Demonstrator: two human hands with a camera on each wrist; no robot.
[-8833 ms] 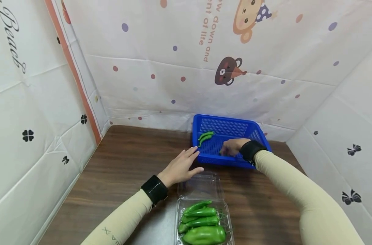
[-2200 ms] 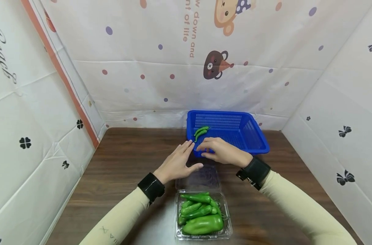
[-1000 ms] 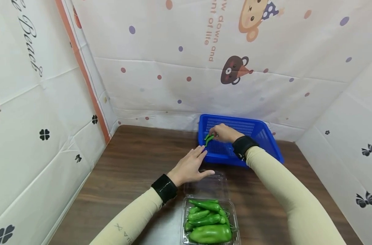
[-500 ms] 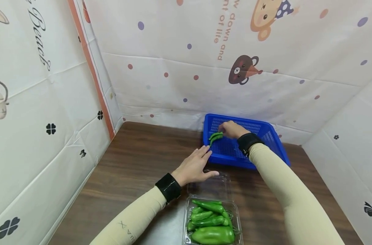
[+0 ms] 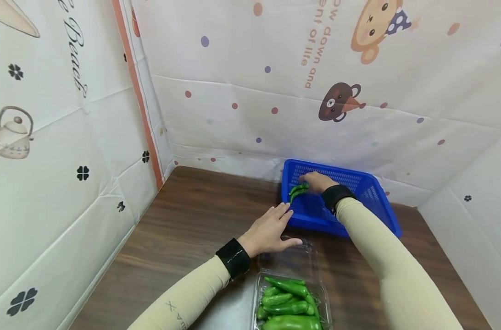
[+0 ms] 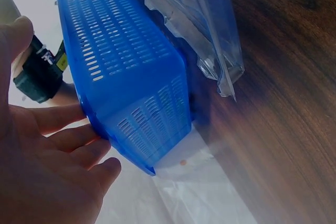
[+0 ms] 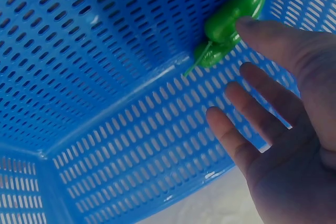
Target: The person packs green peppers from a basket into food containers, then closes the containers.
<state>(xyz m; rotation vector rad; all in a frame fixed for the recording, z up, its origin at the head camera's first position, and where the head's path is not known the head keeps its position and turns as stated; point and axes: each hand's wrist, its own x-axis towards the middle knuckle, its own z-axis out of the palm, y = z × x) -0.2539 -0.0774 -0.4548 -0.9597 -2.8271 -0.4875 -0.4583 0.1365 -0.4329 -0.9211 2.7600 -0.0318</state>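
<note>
Right hand inside the blue perforated plastic basket at its far-left corner, fingers straight and spread, thumb tip touching the slender green chilli peppers; nothing gripped. Peppers' long axis runs toward the corner. Left hand flat, fingers extended, against the basket's near-left corner, beside the clear plastic clamshell tray of green peppers at the surface's near edge.

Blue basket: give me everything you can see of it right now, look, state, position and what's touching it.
The blue basket is a shallow rectangular tray of perforated plastic with sloping slotted walls and a flat rim. It sits upright at the table's far edge by the wall. Small green peppers lie in its near-left corner. The right hand reaches inside with fingers extended, one fingertip on a pepper. The left hand touches its near-left corner from outside.
</note>
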